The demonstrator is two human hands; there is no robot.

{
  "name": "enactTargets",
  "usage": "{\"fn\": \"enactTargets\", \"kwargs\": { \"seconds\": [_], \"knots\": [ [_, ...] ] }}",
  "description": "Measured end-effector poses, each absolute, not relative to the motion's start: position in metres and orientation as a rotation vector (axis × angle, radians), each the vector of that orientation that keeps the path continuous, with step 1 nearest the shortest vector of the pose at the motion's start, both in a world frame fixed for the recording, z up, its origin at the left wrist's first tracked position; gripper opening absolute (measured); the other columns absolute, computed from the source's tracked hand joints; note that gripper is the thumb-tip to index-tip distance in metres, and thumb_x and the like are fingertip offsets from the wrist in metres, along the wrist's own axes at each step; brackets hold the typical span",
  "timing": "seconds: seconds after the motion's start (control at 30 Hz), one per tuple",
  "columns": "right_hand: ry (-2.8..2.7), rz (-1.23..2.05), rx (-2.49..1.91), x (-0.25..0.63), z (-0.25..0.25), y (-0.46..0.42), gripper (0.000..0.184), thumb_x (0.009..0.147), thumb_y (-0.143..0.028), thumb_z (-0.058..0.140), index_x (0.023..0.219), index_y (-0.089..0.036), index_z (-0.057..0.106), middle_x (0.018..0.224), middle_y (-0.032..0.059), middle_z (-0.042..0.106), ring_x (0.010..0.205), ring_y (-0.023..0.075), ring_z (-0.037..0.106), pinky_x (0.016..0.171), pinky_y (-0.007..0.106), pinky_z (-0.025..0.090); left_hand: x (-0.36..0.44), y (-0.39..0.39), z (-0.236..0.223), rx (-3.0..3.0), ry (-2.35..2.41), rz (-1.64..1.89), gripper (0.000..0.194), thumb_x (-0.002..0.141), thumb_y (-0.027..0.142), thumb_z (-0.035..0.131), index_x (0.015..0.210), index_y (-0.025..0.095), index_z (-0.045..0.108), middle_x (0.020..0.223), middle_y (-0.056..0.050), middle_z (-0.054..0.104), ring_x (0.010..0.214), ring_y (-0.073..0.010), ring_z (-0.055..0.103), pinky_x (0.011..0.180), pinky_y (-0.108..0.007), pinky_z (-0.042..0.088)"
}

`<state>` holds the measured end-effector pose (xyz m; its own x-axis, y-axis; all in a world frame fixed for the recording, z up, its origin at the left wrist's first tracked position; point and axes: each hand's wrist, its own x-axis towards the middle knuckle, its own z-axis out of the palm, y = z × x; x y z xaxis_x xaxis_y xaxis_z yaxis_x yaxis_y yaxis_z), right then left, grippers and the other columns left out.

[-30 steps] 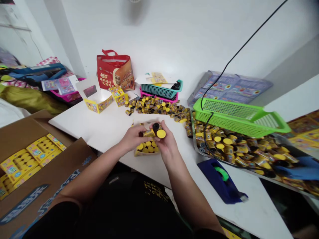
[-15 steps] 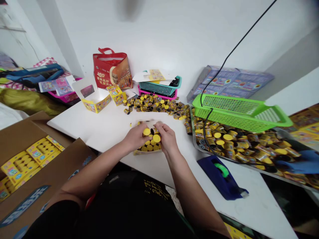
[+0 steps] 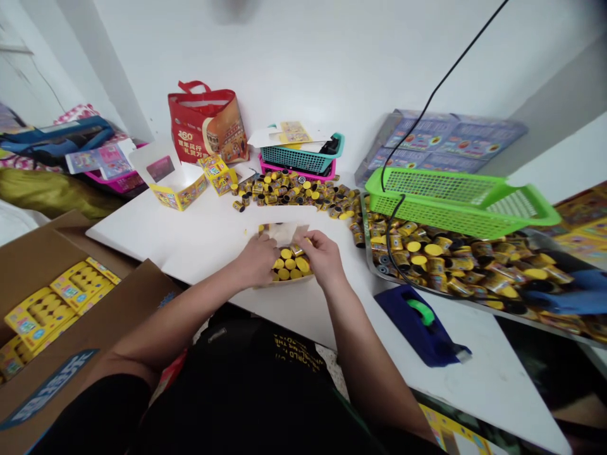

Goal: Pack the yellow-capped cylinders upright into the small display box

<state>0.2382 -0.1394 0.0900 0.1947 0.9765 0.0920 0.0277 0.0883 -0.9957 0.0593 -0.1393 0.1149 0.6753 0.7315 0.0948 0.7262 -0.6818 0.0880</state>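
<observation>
Yellow-capped canisters [image 3: 288, 265] stand packed in a cardboard tray [image 3: 284, 282] on the counter [image 3: 190, 253]; left hand [image 3: 256, 260] and right hand [image 3: 322, 256] lie at it, neither grip's clamp discernible; paper sheet [image 3: 283, 232] at far edge.

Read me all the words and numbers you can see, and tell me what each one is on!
"160" on the red bag.
The Chinese characters under it on the bag are too blurred to read.
The blue lettering on the cardboard flap is too blurred to read.
The gold print on the black shirt is too blurred to read.
The labels on the yellow-capped tubes are too small to read.
</observation>
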Motion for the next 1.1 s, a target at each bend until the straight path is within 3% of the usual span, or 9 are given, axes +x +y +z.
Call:
{"fn": "enactTargets", "kwargs": {
  "seconds": [0.13, 0.27, 0.37, 0.47, 0.6, 0.73, 0.9, 0.97, 1.1],
  "knots": [
    [-1.54, 0.799, -1.51, 0.242, 0.093, -0.143, 0.026, 0.063, -0.041, 0.082, 0.075, -0.024, 0.067, 0.066, -0.0032, 0.062, 0.068, 0.0193, 0.054, 0.065, 0.031, 0.039, 0.06, -0.137, 0.117, 2.812, 1.289, 0.239, 0.028, 0.068, 0.015, 0.068, 0.097, 0.013, 0.068, 0.097, -0.016, 0.066, 0.103, -0.0358, 0.059, 0.091, -0.049, 0.042],
    [-1.676, 0.972, -1.432, 0.238, 0.097, -0.151, 0.025, 0.059, -0.031, 0.083, 0.078, -0.025, 0.067, 0.064, -0.0052, 0.06, 0.063, 0.0176, 0.052, 0.06, 0.029, 0.036, 0.055, -0.139, 0.119, 2.724, 1.29, 0.354, 0.022, 0.072, 0.022, 0.071, 0.092, 0.016, 0.065, 0.093, -0.012, 0.065, 0.101, -0.0344, 0.059, 0.091, -0.048, 0.042],
    [-1.602, 1.113, -1.272, 0.235, 0.096, -0.155, 0.03, 0.058, -0.031, 0.083, 0.082, -0.026, 0.066, 0.069, -0.0047, 0.063, 0.065, 0.0178, 0.055, 0.062, 0.029, 0.041, 0.05, -0.14, 0.117, 2.64, 1.193, 0.504, 0.023, 0.071, 0.033, 0.076, 0.084, 0.019, 0.063, 0.084, -0.007, 0.061, 0.092, -0.0295, 0.059, 0.087, -0.044, 0.044],
    [-1.56, 1.11, -1.234, 0.233, 0.093, -0.155, 0.034, 0.056, -0.034, 0.085, 0.08, -0.026, 0.062, 0.07, -0.0047, 0.061, 0.065, 0.0176, 0.054, 0.06, 0.029, 0.041, 0.047, -0.142, 0.114, 2.579, 1.094, 0.621, 0.018, 0.074, 0.033, 0.074, 0.077, 0.021, 0.061, 0.075, -0.002, 0.057, 0.081, -0.0236, 0.057, 0.084, -0.04, 0.045],
    [-1.607, 1.057, -1.333, 0.233, 0.089, -0.151, 0.033, 0.055, -0.035, 0.085, 0.072, -0.025, 0.059, 0.062, -0.0067, 0.055, 0.059, 0.0155, 0.049, 0.056, 0.027, 0.036, 0.039, -0.144, 0.111, 2.541, 1.094, 0.739, 0.015, 0.071, 0.026, 0.075, 0.081, 0.022, 0.063, 0.079, -0.002, 0.058, 0.086, -0.0245, 0.057, 0.087, -0.042, 0.045],
    [-1.711, 0.995, -1.385, 0.227, 0.088, -0.15, 0.02, 0.059, -0.029, 0.081, 0.072, -0.025, 0.066, 0.065, -0.0048, 0.061, 0.063, 0.0163, 0.053, 0.058, 0.027, 0.038, 0.03, -0.152, 0.112, 2.576, 1.085, 0.72, 0.014, 0.072, 0.021, 0.069, 0.085, 0.02, 0.067, 0.082, -0.004, 0.06, 0.085, -0.0238, 0.056, 0.086, -0.041, 0.045],
    [-1.647, 1.131, -1.408, 0.22, 0.09, -0.154, 0.038, 0.047, -0.02, 0.089, 0.081, -0.025, 0.073, 0.07, -0.0034, 0.066, 0.059, 0.0157, 0.057, 0.057, 0.028, 0.043, 0.024, -0.162, 0.113, 2.603, 1.083, 0.669, 0.026, 0.067, 0.021, 0.067, 0.093, 0.02, 0.069, 0.091, -0.006, 0.062, 0.09, -0.0247, 0.054, 0.082, -0.039, 0.045],
    [-1.565, 1.18, -1.406, 0.223, 0.09, -0.155, 0.04, 0.045, -0.024, 0.091, 0.081, -0.024, 0.074, 0.071, -0.0026, 0.067, 0.059, 0.0159, 0.058, 0.056, 0.028, 0.045, 0.023, -0.164, 0.11, 2.613, 1.073, 0.682, 0.029, 0.066, 0.019, 0.066, 0.095, 0.02, 0.07, 0.093, -0.007, 0.062, 0.093, -0.0252, 0.054, 0.083, -0.039, 0.045],
    [-1.379, 1.253, -1.275, 0.236, 0.09, -0.152, 0.031, 0.058, -0.043, 0.089, 0.072, -0.022, 0.073, 0.064, -0.0016, 0.065, 0.054, 0.0134, 0.053, 0.049, 0.026, 0.041, 0.024, -0.168, 0.105, 2.661, 1.038, 0.693, 0.019, 0.069, 0.02, 0.066, 0.088, 0.02, 0.07, 0.096, -0.008, 0.064, 0.097, -0.0271, 0.055, 0.082, -0.04, 0.045]
  ]
}}
